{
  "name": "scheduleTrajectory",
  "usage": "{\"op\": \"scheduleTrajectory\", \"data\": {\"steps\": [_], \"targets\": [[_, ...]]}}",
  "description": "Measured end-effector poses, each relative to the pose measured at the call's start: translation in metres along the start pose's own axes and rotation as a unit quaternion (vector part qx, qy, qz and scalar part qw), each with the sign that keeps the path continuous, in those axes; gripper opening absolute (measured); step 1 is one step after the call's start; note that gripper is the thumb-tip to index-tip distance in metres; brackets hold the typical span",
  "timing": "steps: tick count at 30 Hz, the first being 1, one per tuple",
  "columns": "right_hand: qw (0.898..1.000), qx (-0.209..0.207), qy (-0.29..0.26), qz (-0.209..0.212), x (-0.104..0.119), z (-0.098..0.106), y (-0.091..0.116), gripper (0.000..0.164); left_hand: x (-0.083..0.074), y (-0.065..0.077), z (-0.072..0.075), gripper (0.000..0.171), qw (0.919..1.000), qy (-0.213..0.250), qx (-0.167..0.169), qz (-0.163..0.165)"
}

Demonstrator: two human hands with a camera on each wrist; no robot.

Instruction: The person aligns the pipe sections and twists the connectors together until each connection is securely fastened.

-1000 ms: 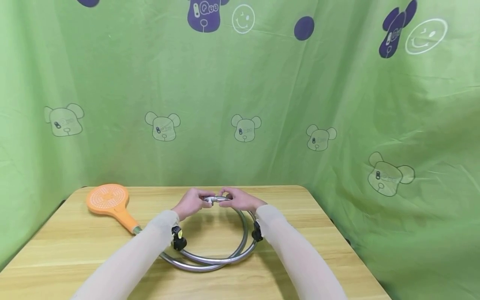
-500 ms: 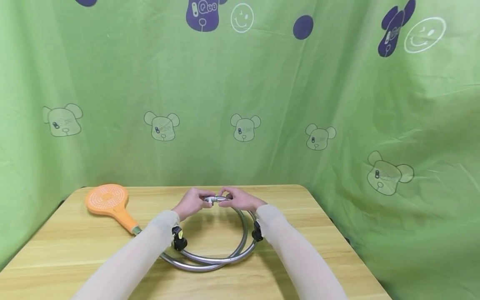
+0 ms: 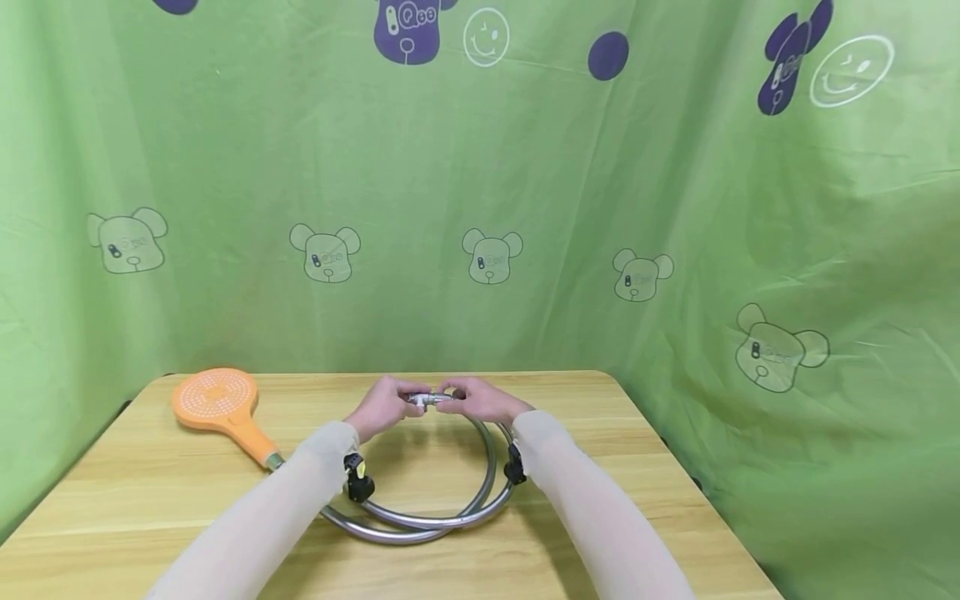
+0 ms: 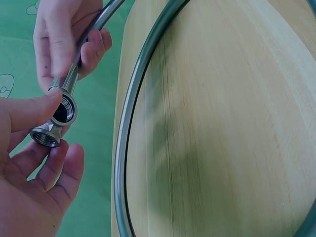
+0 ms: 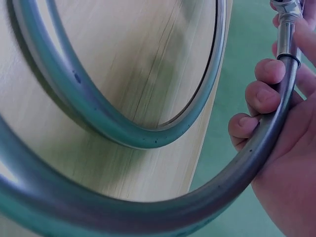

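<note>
Between the thumb and fingers of my left hand [image 3: 381,407] is a small chrome tee fitting [image 4: 53,124]. Two of its threaded openings face the left wrist camera. My right hand [image 3: 483,400] grips the end of a metal shower hose [image 5: 163,210], with fingers curled round the hose just below its smooth chrome end sleeve [image 5: 287,42]. That sleeve meets the fitting in line, and both are held up over the far part of the table. An orange shower head [image 3: 215,396] lies face up at the far left, with the hose running from its handle.
The hose loops across the wooden table [image 3: 135,517] between and under my forearms. A green curtain [image 3: 420,183] with bear prints hangs close behind the table and along its sides. Black wrist cameras [image 3: 360,483] sit close over the hose loops.
My right thumb and index finger have shifted slightly on the hose end, the index finger now lying flatter. The left hand, fitting and shower head stay where they were.
</note>
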State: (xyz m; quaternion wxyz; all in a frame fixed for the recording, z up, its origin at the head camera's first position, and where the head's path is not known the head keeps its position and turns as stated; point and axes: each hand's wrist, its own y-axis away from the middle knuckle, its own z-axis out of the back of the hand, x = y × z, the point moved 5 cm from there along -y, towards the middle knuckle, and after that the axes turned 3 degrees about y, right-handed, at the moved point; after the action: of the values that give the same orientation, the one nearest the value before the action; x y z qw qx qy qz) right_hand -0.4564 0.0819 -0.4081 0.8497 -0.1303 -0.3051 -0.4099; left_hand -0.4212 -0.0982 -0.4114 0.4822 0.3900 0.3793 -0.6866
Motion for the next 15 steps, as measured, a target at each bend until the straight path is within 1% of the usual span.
{"op": "scheduleTrajectory", "data": {"steps": [8, 11, 15], "targets": [[1.000, -0.011, -0.005, 0.002, 0.0010, -0.0001, 0.0020, 0.012, 0.0006, 0.0009, 0.0008, 0.046, 1.0000, 0.002, -0.009, 0.003], [1.000, -0.006, -0.008, 0.000, 0.0014, 0.0004, 0.0026, 0.012, 0.0000, 0.0016, 0.0007, 0.046, 0.9999, 0.000, -0.011, 0.001], [1.000, 0.002, -0.009, 0.004, 0.0029, 0.0012, 0.0031, 0.016, -0.0004, 0.0011, 0.0008, 0.047, 0.9999, -0.001, -0.014, 0.010]]}}
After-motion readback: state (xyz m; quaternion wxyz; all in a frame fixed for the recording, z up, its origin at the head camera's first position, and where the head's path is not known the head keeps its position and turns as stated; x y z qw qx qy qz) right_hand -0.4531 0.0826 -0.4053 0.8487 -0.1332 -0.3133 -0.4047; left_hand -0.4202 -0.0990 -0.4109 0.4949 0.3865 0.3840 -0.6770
